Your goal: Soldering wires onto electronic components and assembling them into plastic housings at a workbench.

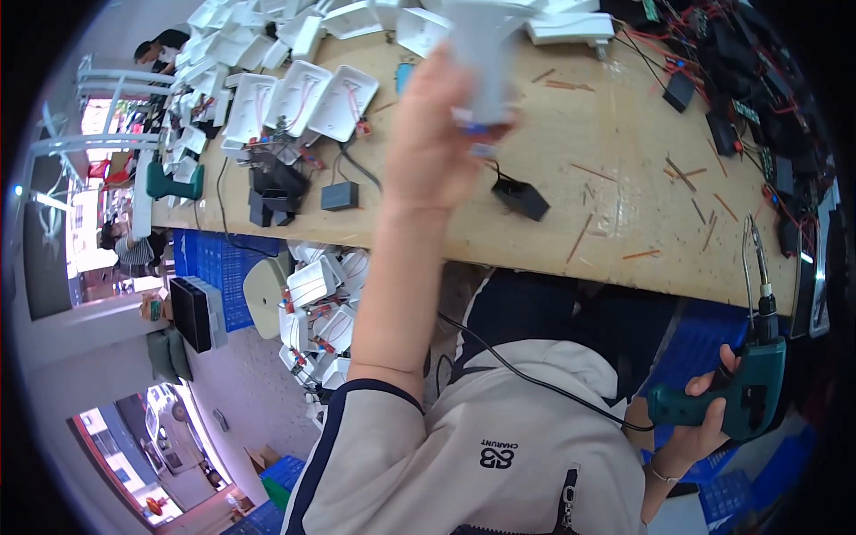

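My left hand point(434, 134) is raised over the wooden workbench point(615, 134) and grips a white plastic housing point(482, 53), which is blurred. A small black box on a wire point(522, 198) lies on the bench just right of that hand. My right hand point(704, 426) is low at the right, by my lap, closed around the handle of a green electric screwdriver point(744, 392). Its metal bit point(753, 259) points up past the bench's near edge, and a black cord point(526, 374) runs from it across my pale jacket.
Several white plastic housings point(299, 98) with red wires are piled at the bench's left and far side. Black modules with red wiring point(758, 89) crowd the far right. A second green screwdriver point(169, 185) lies at the left end. More white parts point(316, 312) fill a blue crate below.
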`<control>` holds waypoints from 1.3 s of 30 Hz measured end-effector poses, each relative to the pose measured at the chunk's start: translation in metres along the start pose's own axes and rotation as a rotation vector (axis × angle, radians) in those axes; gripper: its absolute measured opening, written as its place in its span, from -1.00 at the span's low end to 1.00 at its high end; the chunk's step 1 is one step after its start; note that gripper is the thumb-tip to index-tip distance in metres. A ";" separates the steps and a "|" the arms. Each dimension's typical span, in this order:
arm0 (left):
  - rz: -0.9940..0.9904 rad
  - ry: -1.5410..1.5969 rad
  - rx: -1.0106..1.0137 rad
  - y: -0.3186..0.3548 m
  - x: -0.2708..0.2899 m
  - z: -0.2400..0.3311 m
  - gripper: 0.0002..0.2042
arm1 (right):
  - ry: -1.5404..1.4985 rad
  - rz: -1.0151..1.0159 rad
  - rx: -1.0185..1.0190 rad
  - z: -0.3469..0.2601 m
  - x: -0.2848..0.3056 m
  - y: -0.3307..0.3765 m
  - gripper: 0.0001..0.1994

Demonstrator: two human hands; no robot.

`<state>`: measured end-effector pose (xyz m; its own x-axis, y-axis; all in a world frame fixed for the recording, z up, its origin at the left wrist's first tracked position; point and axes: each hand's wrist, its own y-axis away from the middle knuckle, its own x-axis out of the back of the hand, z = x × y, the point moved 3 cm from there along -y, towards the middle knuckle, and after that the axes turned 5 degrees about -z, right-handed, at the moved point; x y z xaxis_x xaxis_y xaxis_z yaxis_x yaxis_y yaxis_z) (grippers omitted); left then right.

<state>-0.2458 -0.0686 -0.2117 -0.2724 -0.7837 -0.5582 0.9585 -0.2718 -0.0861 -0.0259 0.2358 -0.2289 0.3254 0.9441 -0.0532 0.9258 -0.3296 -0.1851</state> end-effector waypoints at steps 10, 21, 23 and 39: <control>0.623 -0.771 -0.593 0.068 0.090 0.175 -0.62 | -0.086 -0.080 -0.039 0.008 -0.005 -0.008 -0.51; 1.008 -1.020 -0.233 0.055 0.255 0.201 -0.47 | -0.037 -0.074 -0.060 0.009 -0.003 -0.009 -0.53; 1.052 -0.963 -0.214 0.050 0.256 0.201 -0.46 | -0.042 -0.080 -0.051 0.008 -0.004 -0.011 -0.53; 1.107 -1.786 -0.870 0.030 0.180 0.210 -0.54 | -0.077 -0.050 -0.085 0.009 -0.005 -0.017 -0.50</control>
<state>-0.2833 -0.3351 -0.1413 0.9160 -0.0805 0.3930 0.3973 0.3176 -0.8610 -0.0448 0.2365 -0.2341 0.2656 0.9564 -0.1216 0.9546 -0.2785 -0.1054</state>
